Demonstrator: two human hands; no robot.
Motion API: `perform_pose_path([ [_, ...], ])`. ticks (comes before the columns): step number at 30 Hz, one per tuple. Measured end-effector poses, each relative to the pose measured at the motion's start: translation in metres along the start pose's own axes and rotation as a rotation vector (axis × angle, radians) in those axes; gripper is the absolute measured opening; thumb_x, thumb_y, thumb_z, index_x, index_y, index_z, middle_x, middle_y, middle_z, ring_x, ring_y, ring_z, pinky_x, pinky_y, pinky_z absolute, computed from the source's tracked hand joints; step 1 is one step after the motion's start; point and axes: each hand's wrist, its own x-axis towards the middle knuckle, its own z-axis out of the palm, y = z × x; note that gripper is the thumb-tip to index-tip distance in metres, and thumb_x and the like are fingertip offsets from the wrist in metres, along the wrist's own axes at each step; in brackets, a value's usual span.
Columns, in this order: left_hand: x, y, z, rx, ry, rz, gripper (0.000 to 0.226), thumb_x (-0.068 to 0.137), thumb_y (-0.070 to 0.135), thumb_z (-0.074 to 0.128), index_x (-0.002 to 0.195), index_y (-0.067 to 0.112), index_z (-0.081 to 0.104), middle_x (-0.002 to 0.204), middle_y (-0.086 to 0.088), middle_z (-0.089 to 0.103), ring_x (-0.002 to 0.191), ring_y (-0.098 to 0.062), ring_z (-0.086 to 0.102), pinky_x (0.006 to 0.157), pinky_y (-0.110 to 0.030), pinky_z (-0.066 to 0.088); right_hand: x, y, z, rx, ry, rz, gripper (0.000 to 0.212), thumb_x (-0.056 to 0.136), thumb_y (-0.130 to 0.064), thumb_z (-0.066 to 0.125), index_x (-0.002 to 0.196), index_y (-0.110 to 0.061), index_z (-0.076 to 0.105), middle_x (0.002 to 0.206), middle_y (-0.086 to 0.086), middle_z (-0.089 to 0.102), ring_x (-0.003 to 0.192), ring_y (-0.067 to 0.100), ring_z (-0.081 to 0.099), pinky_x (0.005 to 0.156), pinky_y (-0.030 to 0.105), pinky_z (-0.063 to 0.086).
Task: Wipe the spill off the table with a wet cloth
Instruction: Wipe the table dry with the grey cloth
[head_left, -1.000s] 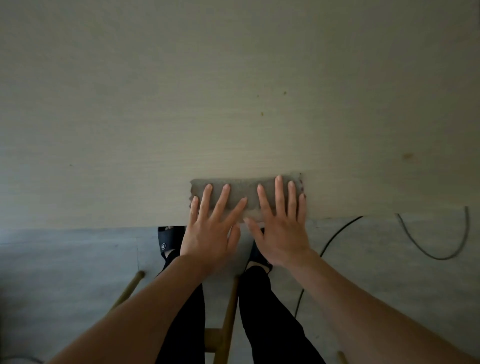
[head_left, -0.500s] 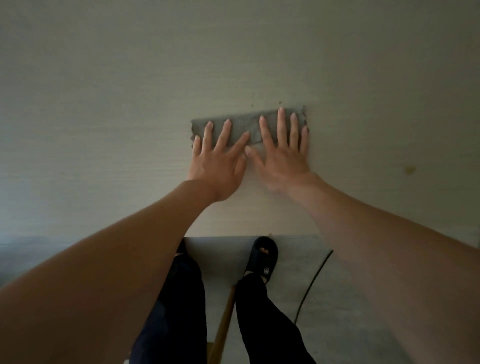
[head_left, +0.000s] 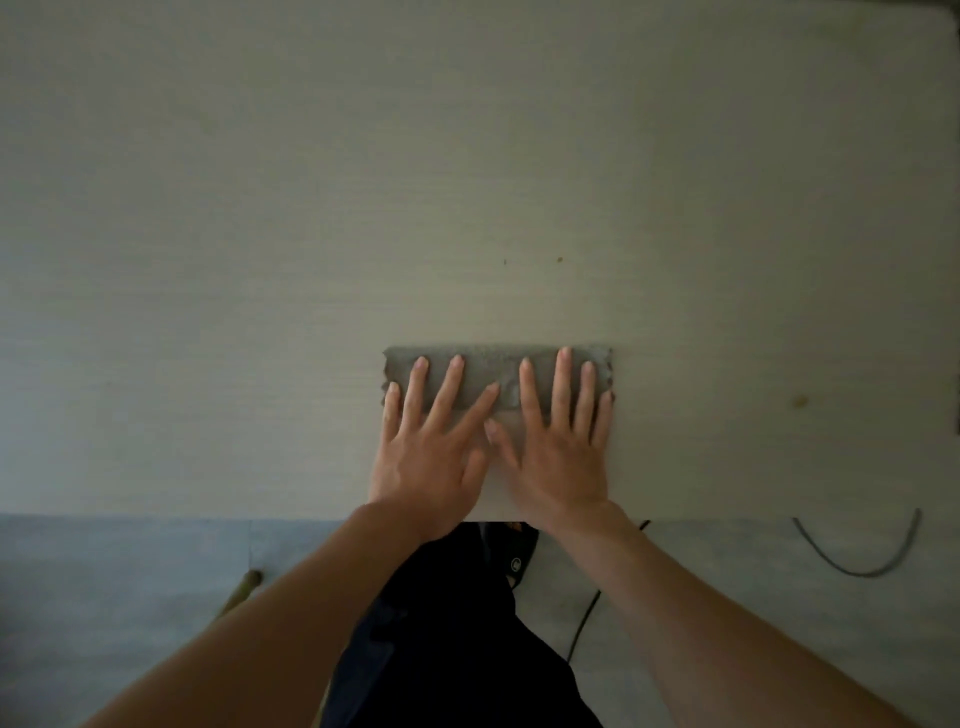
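A grey folded cloth (head_left: 491, 364) lies flat on the pale wooden table (head_left: 467, 156), a little way in from the near edge. My left hand (head_left: 431, 457) and my right hand (head_left: 558, 457) rest side by side on it, palms down and fingers spread, the fingertips pressing the cloth while the palms sit on bare table. Two small brown specks (head_left: 559, 259) (head_left: 505, 262) lie on the table just beyond the cloth. A yellowish stain (head_left: 800, 400) marks the table to the right.
The table's near edge runs across the lower part of the view. Below it are grey floor, my dark trousers and a black sandal (head_left: 514, 561), a black cable (head_left: 584, 623), a grey cable (head_left: 857, 569) and a wooden chair leg (head_left: 241, 592).
Both hands pushed the cloth away from the near edge over the specks, then drew it back toward me. It now lies short of the specks again.
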Motion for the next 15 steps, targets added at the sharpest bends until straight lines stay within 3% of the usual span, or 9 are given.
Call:
perform_pose_path([
  [6, 0.054, -0.031, -0.031, 0.03, 0.045, 0.043, 0.069, 0.094, 0.045, 0.03, 0.162, 0.043, 0.017, 0.173, -0.003, 0.001, 0.158, -0.038, -0.009, 0.125, -0.062, 0.007, 0.064, -0.005, -0.022, -0.015, -0.03, -0.02, 0.076, 0.099, -0.073, 0.008, 0.164, -0.037, -0.007, 0.169, 0.003, -0.029, 0.154, 0.028, -0.029, 0.123, 0.052, -0.017],
  [15, 0.188, -0.067, -0.117, 0.056, 0.038, 0.054, 0.073, 0.088, 0.055, 0.004, 0.161, 0.049, 0.005, 0.173, 0.001, -0.009, 0.157, -0.034, -0.015, 0.126, -0.057, -0.002, 0.207, -0.026, -0.086, 0.028, -0.078, 0.054, 0.08, 0.09, -0.078, -0.001, 0.159, -0.042, -0.018, 0.163, -0.004, -0.041, 0.149, 0.023, -0.038, 0.119, 0.049, -0.025],
])
